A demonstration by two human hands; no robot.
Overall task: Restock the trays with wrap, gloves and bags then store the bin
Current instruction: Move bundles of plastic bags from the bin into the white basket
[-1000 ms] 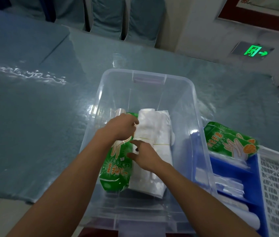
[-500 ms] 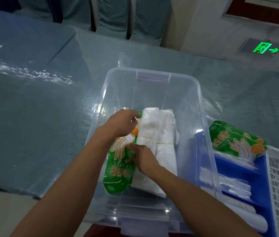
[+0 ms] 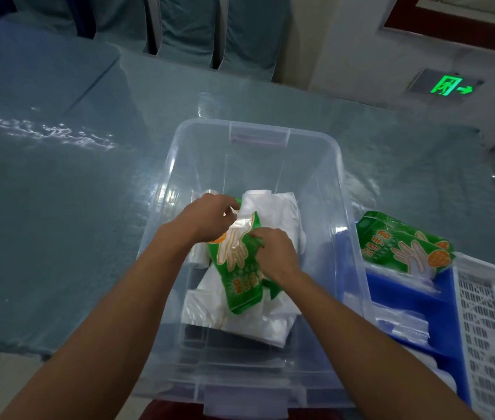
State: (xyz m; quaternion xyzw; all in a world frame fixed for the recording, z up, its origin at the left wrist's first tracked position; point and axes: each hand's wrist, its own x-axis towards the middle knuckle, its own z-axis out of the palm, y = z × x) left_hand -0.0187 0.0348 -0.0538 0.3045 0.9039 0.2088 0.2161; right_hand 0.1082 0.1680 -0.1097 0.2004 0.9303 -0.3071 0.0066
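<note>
In the bin (image 3: 259,137), the left hand (image 3: 206,219) pinches the top of the green glove pack (image 3: 237,280) and the right hand (image 3: 275,253) grips its side, so lift it high over the right wall to the blue tray (image 3: 406,287).

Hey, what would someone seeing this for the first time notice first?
The left hand and right hand grip a green glove packet inside the clear plastic bin, centre frame. A second glove packet lies on the blue tray at right; a green exit sign glows upper right.
</note>
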